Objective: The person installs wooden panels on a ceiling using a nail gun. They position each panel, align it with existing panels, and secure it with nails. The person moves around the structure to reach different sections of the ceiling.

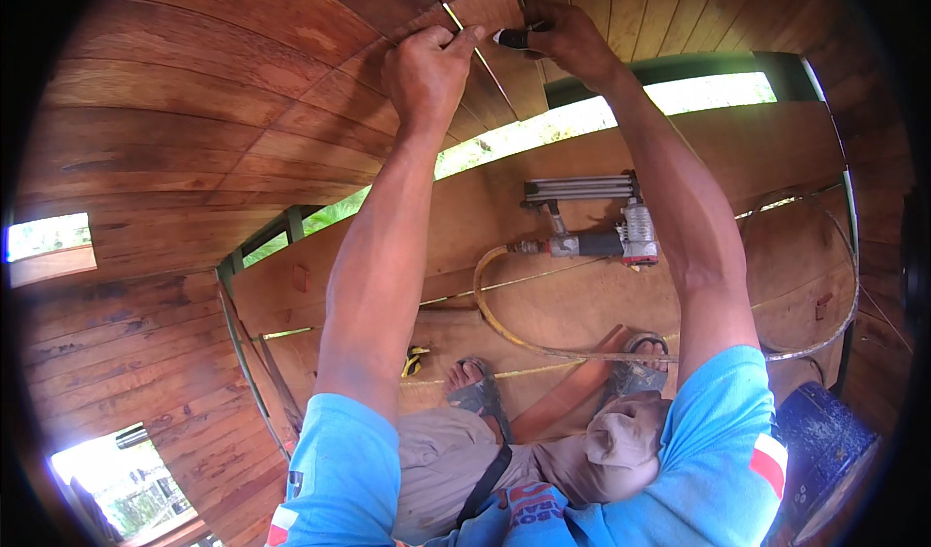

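Note:
Overhead, my left hand has its fingers curled at a narrow bright gap between wooden boards, thumb toward the gap; what they hold, if anything, is hidden. Just right of it, my right hand grips a small black object with a pale tip, near a short board beside that gap. Below my arms, a silver nail gun lies on a plywood surface, joined to a yellowish hose.
My sandalled feet rest on the plywood beside a loose wooden strip. A small yellow tool lies near my left foot. A blue drum stands at lower right. Plank walls have openings at left, and long openings run behind the plywood.

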Demonstrator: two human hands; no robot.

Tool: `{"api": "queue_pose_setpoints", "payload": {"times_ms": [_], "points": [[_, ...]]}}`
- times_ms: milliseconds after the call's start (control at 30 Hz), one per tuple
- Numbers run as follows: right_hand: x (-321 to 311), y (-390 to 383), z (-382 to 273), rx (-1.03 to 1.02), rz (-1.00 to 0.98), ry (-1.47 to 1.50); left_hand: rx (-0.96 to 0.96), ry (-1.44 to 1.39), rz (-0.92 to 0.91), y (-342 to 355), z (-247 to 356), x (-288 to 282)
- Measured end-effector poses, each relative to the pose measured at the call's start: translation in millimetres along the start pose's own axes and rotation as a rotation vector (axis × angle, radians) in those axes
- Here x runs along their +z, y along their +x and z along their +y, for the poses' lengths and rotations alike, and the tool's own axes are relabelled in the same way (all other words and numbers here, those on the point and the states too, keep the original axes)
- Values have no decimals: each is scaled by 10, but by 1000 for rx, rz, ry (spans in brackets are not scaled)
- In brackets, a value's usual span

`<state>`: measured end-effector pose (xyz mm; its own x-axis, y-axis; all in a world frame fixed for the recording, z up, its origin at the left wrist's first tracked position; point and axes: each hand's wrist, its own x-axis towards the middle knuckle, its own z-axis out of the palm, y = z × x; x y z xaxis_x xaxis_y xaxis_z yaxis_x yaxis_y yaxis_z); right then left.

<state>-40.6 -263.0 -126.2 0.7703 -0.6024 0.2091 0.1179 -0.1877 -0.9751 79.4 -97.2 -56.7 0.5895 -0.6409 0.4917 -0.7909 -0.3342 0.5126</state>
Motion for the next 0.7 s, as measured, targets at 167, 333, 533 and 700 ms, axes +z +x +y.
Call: {"api": "queue_pose_setpoints", "payload": {"times_ms": [167, 333, 533, 700], "points": [[34, -57, -182, -92, 34, -71, -25, -73, 6, -4, -6, 26], [132, -25, -318, -107, 23, 36, -47, -65, 0, -11, -4, 22], [111, 3, -341, -59, -16, 52, -35, -81, -5, -13, -11, 8], [74, 7, -322, -96, -37, 13, 10, -58, 4, 0, -27, 9]]}}
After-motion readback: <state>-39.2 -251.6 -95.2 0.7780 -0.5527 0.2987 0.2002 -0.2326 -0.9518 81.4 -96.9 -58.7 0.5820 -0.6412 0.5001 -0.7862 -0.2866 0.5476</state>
